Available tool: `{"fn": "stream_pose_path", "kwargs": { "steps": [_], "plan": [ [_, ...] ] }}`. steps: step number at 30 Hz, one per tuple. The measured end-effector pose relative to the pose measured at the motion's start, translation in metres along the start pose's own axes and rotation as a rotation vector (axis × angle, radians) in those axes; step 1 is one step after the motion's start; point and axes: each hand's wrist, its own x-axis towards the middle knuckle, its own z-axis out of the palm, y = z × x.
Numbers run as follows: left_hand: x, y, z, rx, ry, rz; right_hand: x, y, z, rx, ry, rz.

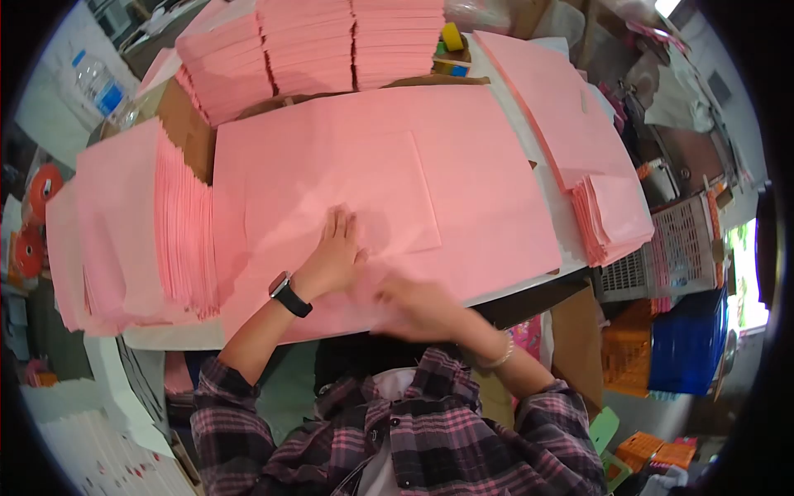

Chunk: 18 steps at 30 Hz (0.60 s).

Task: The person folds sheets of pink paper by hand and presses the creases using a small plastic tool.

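Observation:
My left hand (334,255), with a dark watch on its wrist, presses down with fingers stretched out. Under it lies a folded pink sheet (380,178), its right edge and lower right corner showing. That piece rests on a large pink sheet (488,178) spread over the worktop. Close to the near edge, my right hand (418,307) is smeared by motion, just right of the left hand. Its fingers look bent, but whether they hold anything is not clear.
Tall stacks of folded pink sheets (306,50) stand at the back, with another stack (124,223) on the left. More pink sheets (546,99) and a small folded bundle (616,217) are at the right. A water bottle (101,87) stands back left; a crate (653,256) is beyond the right edge.

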Motion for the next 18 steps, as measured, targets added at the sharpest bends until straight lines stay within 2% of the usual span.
{"fn": "stream_pose_path", "kwargs": {
  "steps": [2, 3, 5, 6, 10, 13, 14, 16, 17, 18],
  "plan": [
    [-0.007, 0.007, 0.005, 0.021, 0.030, -0.028, 0.003, 0.033, -0.028, -0.310, 0.268, -0.038],
    [-0.008, 0.013, 0.005, 0.058, 0.052, -0.038, 0.004, 0.045, -0.040, -0.324, 0.241, -0.046],
    [-0.008, 0.021, 0.006, 0.073, 0.100, -0.075, 0.011, 0.063, -0.058, -0.611, 0.204, -0.074],
    [-0.009, 0.023, 0.005, 0.053, 0.126, -0.065, 0.012, 0.071, -0.059, -0.620, 0.177, -0.099],
    [-0.013, 0.028, 0.006, 0.019, 0.213, -0.073, 0.016, 0.090, -0.048, -0.853, 0.070, -0.246],
    [-0.019, 0.028, 0.007, 0.023, 0.269, -0.095, 0.011, 0.089, -0.041, -0.992, 0.060, -0.218],
    [-0.024, 0.029, 0.007, 0.059, 0.272, -0.067, 0.008, 0.077, -0.038, -0.997, 0.048, -0.244],
    [-0.034, 0.034, 0.009, 0.131, 0.276, -0.010, -0.002, 0.032, -0.030, -0.627, 0.064, 0.061],
    [-0.042, 0.033, 0.016, 0.125, 0.289, -0.027, -0.007, 0.015, -0.023, -0.504, 0.047, 0.091],
    [-0.057, 0.028, 0.027, 0.224, 0.186, 0.051, -0.011, 0.002, -0.020, -0.379, 0.032, 0.127]
  ]
}}
